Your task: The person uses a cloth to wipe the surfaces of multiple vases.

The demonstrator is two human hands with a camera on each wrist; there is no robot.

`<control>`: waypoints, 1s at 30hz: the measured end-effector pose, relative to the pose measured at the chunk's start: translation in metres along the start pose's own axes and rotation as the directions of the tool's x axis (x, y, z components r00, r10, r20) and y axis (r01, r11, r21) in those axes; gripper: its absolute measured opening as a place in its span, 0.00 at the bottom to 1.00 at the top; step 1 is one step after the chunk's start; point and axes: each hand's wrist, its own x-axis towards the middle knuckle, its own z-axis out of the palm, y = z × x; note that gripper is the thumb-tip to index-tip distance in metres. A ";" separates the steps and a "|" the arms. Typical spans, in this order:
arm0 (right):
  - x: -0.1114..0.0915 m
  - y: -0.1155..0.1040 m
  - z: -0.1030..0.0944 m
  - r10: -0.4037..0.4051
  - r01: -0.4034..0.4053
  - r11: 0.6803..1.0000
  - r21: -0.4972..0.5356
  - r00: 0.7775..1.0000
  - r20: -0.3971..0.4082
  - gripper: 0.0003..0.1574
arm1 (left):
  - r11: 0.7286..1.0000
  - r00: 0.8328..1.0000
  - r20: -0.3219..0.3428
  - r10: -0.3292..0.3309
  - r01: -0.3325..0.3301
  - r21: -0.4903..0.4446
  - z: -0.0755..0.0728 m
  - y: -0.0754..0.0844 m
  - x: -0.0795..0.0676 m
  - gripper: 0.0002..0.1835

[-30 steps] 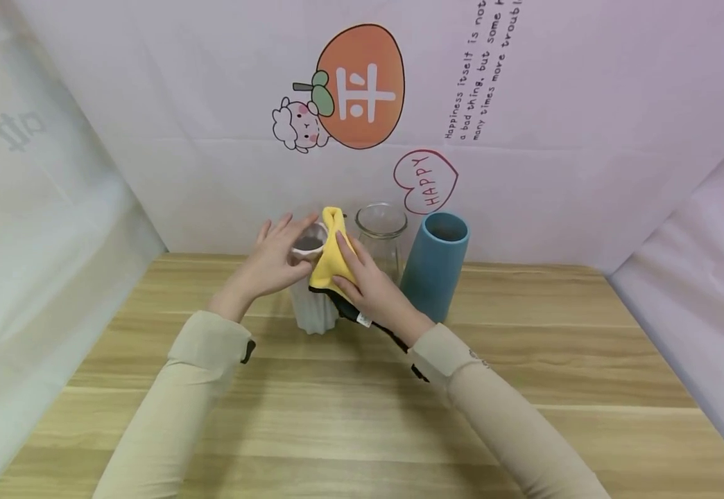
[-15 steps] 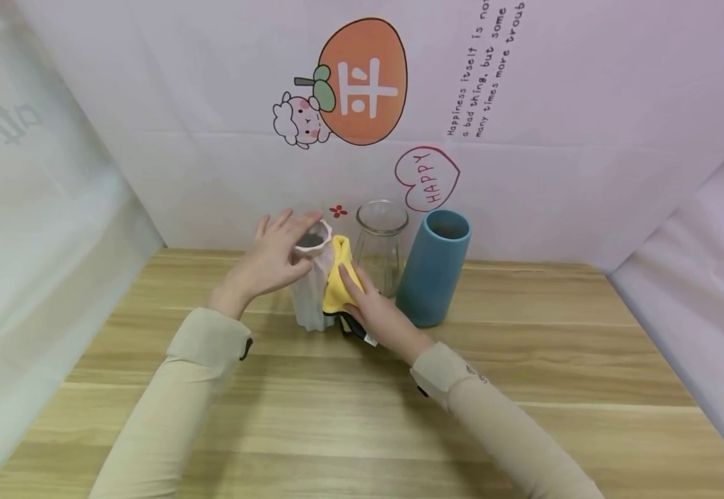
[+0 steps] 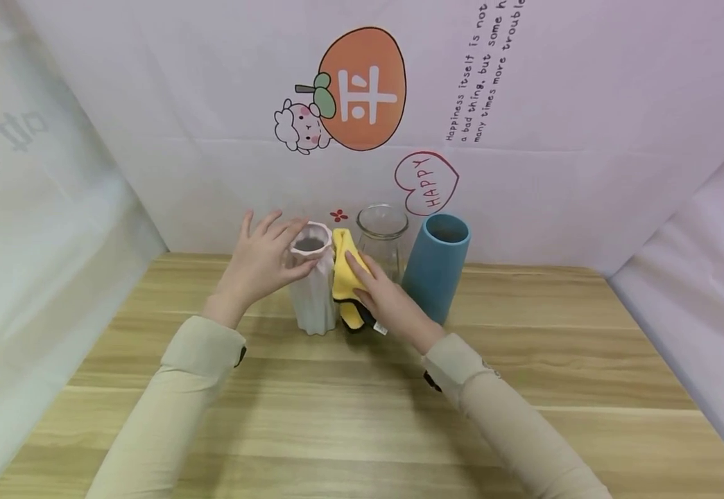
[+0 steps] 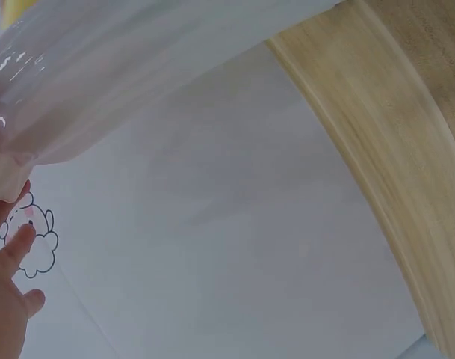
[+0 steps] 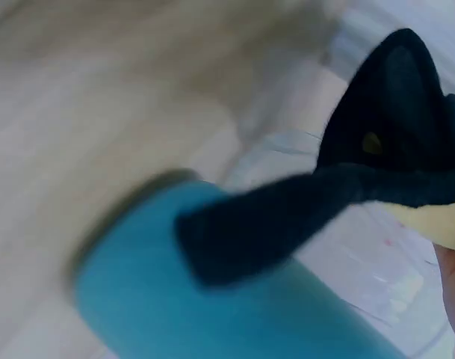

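In the head view a white fluted vase (image 3: 313, 301) stands upright at the back of the wooden table. My left hand (image 3: 263, 262) holds it near the rim from the left, thumb in front and index finger behind, the other fingers spread upward. My right hand (image 3: 390, 298) grips a yellow cloth (image 3: 348, 274) with dark edging, a white tag and a dark underside; it lies against the vase's right side. In the right wrist view the dark side of the cloth (image 5: 391, 120) hangs in folds over the blue vase (image 5: 182, 277). The left wrist view shows the white vase (image 4: 137, 67) close up.
Just behind the cloth is a clear glass vase (image 3: 382, 229), partly hidden. The tapered blue vase (image 3: 437, 270) stands right of it, close to my right wrist. A printed white backdrop (image 3: 225, 180) rises at the table's back edge (image 3: 537, 267).
The cloth has gone down the vase's side, then slightly back up and to the right, away from the rim. My left hand has shifted a little left, uncovering more of the vase opening.
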 end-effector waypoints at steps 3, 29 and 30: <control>0.008 -0.009 -0.011 -0.009 0.011 0.999 0.032 0.997 -0.079 0.41 | 0.999 1.000 -0.001 0.001 -0.001 -0.049 0.002 -0.001 0.000 0.37; -0.009 0.012 0.034 0.079 -0.067 0.994 -0.089 0.988 0.131 0.43 | 0.981 0.998 0.057 0.009 0.002 -0.193 0.008 -0.003 0.002 0.40; -0.011 0.014 0.035 0.081 -0.064 0.992 -0.108 0.985 0.153 0.43 | 0.981 0.998 0.061 0.006 0.006 -0.196 0.007 -0.002 0.002 0.40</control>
